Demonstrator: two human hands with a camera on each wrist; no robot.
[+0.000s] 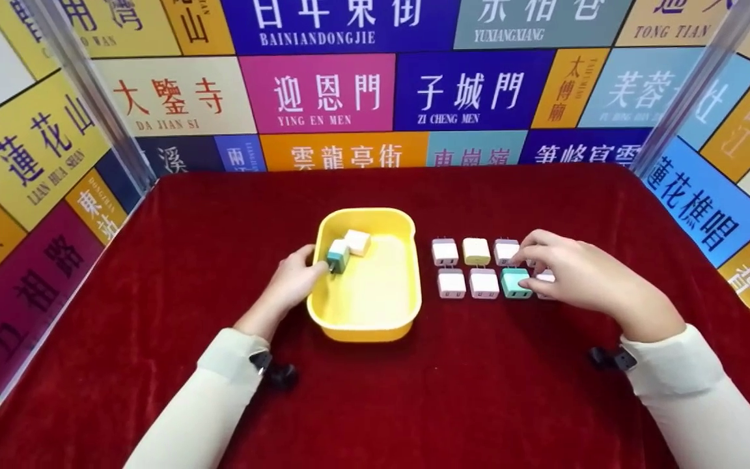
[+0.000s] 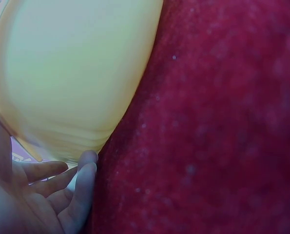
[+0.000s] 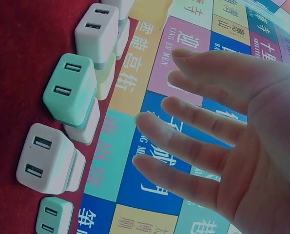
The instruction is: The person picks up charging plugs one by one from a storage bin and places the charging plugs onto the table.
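At the left side of a yellow plastic tub (image 1: 365,334), my left hand (image 1: 293,277) grips the wall, thumb at the rim and fingers along the outside. Inside the tub lie a teal-and-white charger plug (image 1: 338,256) and a white charger plug (image 1: 357,242). My right hand (image 1: 570,267) hovers over the right part of two rows of USB charger plugs, partly hiding some. In the right wrist view its fingers are spread and hold nothing. Nearest it are a mint-green charger (image 3: 69,90) and a white charger (image 3: 45,158).
The rows also hold white chargers (image 1: 451,284) and a cream charger (image 1: 476,251), to the right of the tub. Another mint-green charger (image 3: 54,214) shows in the right wrist view. Red cloth (image 1: 375,404) covers the table. Sign-patterned panels (image 1: 323,91) stand behind and at the sides.
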